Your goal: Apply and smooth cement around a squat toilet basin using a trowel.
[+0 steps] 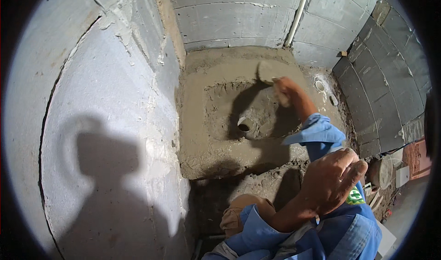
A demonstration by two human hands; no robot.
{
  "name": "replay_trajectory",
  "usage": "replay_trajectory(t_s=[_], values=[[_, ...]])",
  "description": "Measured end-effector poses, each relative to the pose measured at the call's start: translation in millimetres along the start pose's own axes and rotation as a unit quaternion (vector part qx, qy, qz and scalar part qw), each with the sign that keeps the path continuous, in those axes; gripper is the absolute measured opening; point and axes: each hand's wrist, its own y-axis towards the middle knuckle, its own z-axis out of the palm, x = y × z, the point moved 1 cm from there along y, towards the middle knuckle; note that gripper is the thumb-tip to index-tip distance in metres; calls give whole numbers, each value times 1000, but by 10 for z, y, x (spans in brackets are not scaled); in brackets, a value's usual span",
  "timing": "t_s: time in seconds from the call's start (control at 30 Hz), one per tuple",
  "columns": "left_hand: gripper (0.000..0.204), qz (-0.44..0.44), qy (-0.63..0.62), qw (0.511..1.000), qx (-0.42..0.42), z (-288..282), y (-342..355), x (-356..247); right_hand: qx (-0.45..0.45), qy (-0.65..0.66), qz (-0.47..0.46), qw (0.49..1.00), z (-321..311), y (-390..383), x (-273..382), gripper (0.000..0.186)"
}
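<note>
My right hand (287, 90) reaches out over a raised bed of wet mortar (193, 108) and is closed round a trowel. The trowel's mortar-smeared blade (265, 71) is at the far side of the recess (216, 115) in the bed. Inside the recess, the open end of a pipe (244, 124) sticks up. My left hand (333, 179) is curled into a fist across my blue right sleeve. Whether its fingers hold anything is hidden.
Grey block walls (239, 23) enclose the bed at left, back and right. A thin white pipe (298, 14) runs up the back wall. A second pipe opening (319, 85) is right of the bed. A bucket (381, 173) and loose bits stand at the lower right.
</note>
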Motion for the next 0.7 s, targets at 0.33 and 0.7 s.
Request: replay_trajectory(t_s=[0.33, 0.7], values=[[32, 18, 10, 994, -106, -277, -74, -102, 240, -69, 26, 968, 2170, 72, 824, 31], [39, 17, -31, 999, -38, -193, -54, -21, 106, -368, -118, 916, 589, 27, 675, 32]])
